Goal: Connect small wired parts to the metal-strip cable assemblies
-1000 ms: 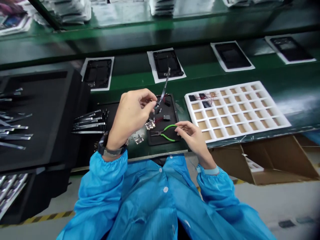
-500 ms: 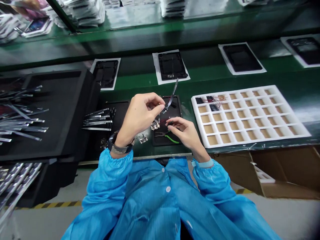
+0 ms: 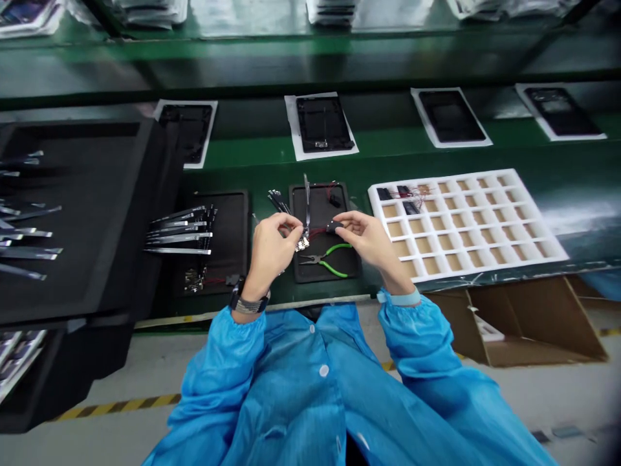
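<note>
My left hand (image 3: 274, 244) pinches a flat ribbon cable (image 3: 307, 197) near its lower end, and the cable's strip stands upright above the fingertips. Just below those fingers is a small circuit board (image 3: 302, 244), partly hidden. My right hand (image 3: 369, 243) grips a small black speaker-like block (image 3: 334, 226) between thumb and fingers. Thin red wires (image 3: 317, 231) run from the block toward my left fingertips. Beneath both hands lies a black tray (image 3: 320, 277), with green-handled pliers (image 3: 317, 259) on it. Another small black part with red wires (image 3: 334, 198) rests at the tray's back.
To the right sits a white foam compartment tray (image 3: 490, 268) with a few wired black parts. Ribbon cables (image 3: 179, 236) lie on a second black tray (image 3: 237, 200) at left, beside a large black bin (image 3: 107, 213). Tablet panels (image 3: 323, 123) on white sheets line the back.
My left hand has lowered the ribbon cable, which now stands more upright. My right hand now shows the black block held, with red wires stretched between the hands. The camera view has shifted.
</note>
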{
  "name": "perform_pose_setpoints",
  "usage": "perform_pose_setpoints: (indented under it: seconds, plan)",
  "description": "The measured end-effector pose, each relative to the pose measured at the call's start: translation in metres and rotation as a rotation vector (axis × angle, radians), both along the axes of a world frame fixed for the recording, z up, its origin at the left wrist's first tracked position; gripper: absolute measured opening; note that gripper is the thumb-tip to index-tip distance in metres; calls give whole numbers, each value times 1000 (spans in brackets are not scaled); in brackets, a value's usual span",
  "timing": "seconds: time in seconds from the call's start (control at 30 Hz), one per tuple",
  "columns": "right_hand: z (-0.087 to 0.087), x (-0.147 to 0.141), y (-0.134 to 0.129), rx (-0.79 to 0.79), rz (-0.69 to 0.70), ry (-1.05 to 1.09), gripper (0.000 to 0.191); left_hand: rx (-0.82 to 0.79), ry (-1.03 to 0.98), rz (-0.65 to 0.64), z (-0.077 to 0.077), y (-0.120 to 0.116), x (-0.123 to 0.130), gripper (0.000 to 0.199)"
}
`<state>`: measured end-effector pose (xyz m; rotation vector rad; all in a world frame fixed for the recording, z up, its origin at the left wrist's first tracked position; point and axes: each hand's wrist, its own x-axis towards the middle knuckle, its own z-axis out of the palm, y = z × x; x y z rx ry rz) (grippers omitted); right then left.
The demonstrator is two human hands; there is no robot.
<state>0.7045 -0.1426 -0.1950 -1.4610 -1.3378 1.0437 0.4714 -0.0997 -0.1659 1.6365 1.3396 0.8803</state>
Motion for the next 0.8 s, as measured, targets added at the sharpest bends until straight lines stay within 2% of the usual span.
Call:
perform_pose_setpoints:
  seconds: [0.13,0.33,0.53,0.7,0.8]
  plan:
    - [-1,1,8,-1,20,-147,37,15,125,39,-15,-9,-1,8]
    - [5,1,11,25,30,-317,30,100,278,-29,-18,-12,-2,14]
    - [2,5,12,46,53,-425,25,140,344,-58,-21,-12,-5,11]
    - [0,7,10,169,143,-554,37,355,421,-23,-14,-20,0,9]
    - [0,5,13,228,211,-670,30,524,485,-126,-4,-22,7,16]
